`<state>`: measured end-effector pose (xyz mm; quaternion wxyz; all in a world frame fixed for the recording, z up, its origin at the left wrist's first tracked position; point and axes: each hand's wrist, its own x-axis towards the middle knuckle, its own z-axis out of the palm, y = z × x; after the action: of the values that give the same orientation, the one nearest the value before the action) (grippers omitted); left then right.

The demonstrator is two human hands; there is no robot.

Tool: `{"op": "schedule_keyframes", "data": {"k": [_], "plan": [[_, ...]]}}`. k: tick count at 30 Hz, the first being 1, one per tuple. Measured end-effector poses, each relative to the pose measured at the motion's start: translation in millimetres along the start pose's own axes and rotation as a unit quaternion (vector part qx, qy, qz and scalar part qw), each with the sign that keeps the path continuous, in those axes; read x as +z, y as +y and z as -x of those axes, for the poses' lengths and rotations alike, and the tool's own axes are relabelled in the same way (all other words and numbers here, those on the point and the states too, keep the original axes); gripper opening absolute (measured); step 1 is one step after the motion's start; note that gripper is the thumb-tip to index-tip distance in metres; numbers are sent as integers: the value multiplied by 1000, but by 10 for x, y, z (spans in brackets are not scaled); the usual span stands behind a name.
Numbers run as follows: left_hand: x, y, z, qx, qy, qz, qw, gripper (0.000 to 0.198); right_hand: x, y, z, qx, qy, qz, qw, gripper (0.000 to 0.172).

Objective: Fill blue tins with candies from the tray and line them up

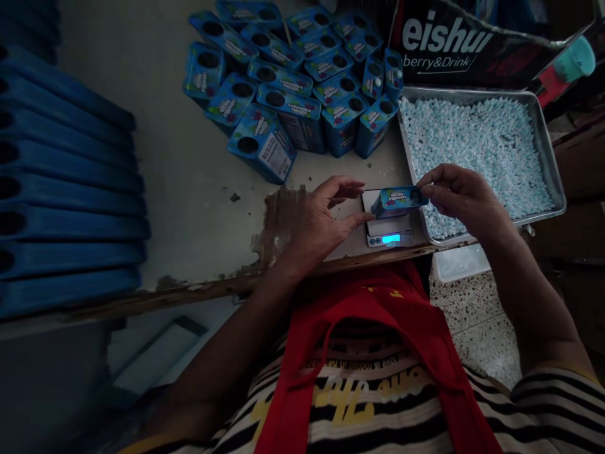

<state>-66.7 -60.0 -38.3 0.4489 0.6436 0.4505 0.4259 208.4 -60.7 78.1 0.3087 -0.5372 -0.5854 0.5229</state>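
Observation:
A small blue candy box (397,200) with a round hole in its top stands on a digital scale (389,227) with a lit blue display. My left hand (333,211) is at the box's left side, fingers apart, thumb close to its lower corner. My right hand (456,195) is at the box's right end by the hole, with thumb and fingertips pinched together; whatever they hold is too small to make out. Just right of the scale is a metal tray (560,189) filled with small white and pale blue candies (477,151).
Several similar blue boxes (262,142) stand grouped behind the scale. A stack of blue boxes (70,176) fills the table's left side. A black printed carton (463,50) stands behind the tray. The worn wooden table edge (227,284) runs in front of me.

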Motion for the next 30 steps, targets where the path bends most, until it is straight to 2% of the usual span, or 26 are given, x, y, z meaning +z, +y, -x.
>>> {"op": "schedule_keyframes", "data": {"k": [3, 6, 8, 10, 11, 13, 14, 15, 16, 18, 20, 21, 24, 26, 28, 30], "plan": [[31, 5, -21, 28, -14, -20, 999, 55, 27, -3, 6, 5, 8, 2, 1000, 30], [121, 69, -81, 89, -18, -68, 994, 60, -8, 33, 8, 7, 15, -20, 1000, 34], [249, 155, -152, 147, -33, -131, 980, 67, -110, 99, 1, 0, 50, -16, 999, 33], [412, 264, -232, 192, -78, -207, 956, 70, -264, 194, -27, -26, 118, 73, 990, 26], [489, 320, -263, 202, -102, -244, 943, 67, -344, 246, -52, -45, 160, 151, 975, 21], [579, 430, -281, 203, -127, -299, 924, 53, -471, 339, -127, -81, 231, 321, 915, 10], [570, 482, -265, 201, -122, -315, 919, 47, -504, 372, -178, -98, 249, 383, 884, 11], [515, 532, -235, 202, -106, -322, 919, 43, -510, 394, -241, -113, 253, 418, 865, 17], [406, 581, -200, 207, -79, -324, 920, 41, -491, 404, -319, -127, 241, 427, 862, 24], [30, 677, -160, 217, -4, -324, 921, 40, -396, 394, -527, -151, 193, 409, 879, 36], [-521, 775, -224, 217, 71, -337, 913, 41, -272, 363, -799, -169, 150, 410, 884, 46], [-839, 825, -306, 222, 100, -347, 906, 43, -216, 349, -947, -175, 138, 429, 875, 48], [-1812, 942, -722, 189, 150, -414, 878, 60, -124, 344, -1356, -174, 111, 508, 836, 42], [-2361, 936, -1079, 122, 193, -457, 860, 67, -140, 383, -1538, -172, 91, 533, 823, 33], [-2765, 817, -1436, 44, 203, -481, 852, 71, -198, 439, -1607, -186, 82, 524, 827, 26], [-3034, 581, -1731, -3, 181, -488, 854, 70, -264, 483, -1548, -212, 92, 486, 843, 22]]}}
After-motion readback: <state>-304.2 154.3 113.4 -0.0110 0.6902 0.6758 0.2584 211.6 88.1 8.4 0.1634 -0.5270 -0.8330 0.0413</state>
